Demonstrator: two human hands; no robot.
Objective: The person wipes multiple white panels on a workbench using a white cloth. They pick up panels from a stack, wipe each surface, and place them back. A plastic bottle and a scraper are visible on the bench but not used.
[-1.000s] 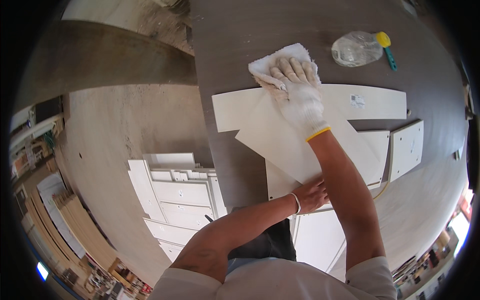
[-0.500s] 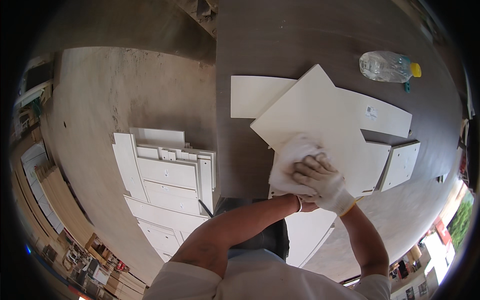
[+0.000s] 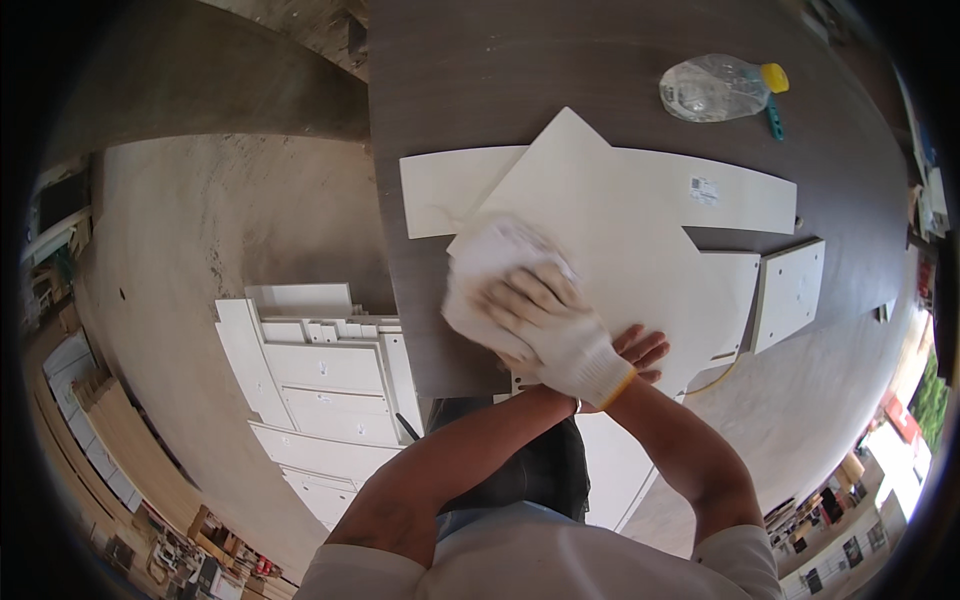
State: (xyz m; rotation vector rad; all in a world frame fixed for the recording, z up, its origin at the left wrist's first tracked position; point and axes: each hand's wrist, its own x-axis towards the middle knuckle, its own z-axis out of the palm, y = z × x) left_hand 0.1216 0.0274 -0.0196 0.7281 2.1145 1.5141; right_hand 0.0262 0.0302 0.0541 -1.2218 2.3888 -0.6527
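Observation:
My right hand (image 3: pixel 555 330) wears a white glove with a yellow cuff and presses a white cloth (image 3: pixel 490 270) onto the near left corner of a large cream panel (image 3: pixel 610 210). The panel lies at an angle on top of other cream boards on the dark table (image 3: pixel 470 70). My bare left hand (image 3: pixel 640 350), a bracelet on its wrist, lies flat on the panel's near edge, partly under my right wrist, with its fingers spread.
A clear plastic bottle with a yellow cap (image 3: pixel 715 88) lies at the far right of the table, next to a teal tool (image 3: pixel 775 120). A small square board with holes (image 3: pixel 790 293) lies to the right. Stacked white panels (image 3: pixel 320 380) rest on the floor to the left.
My gloved right hand has drawn the cloth from the far end of the panel back to its near left corner. My left hand has stayed on the near edge.

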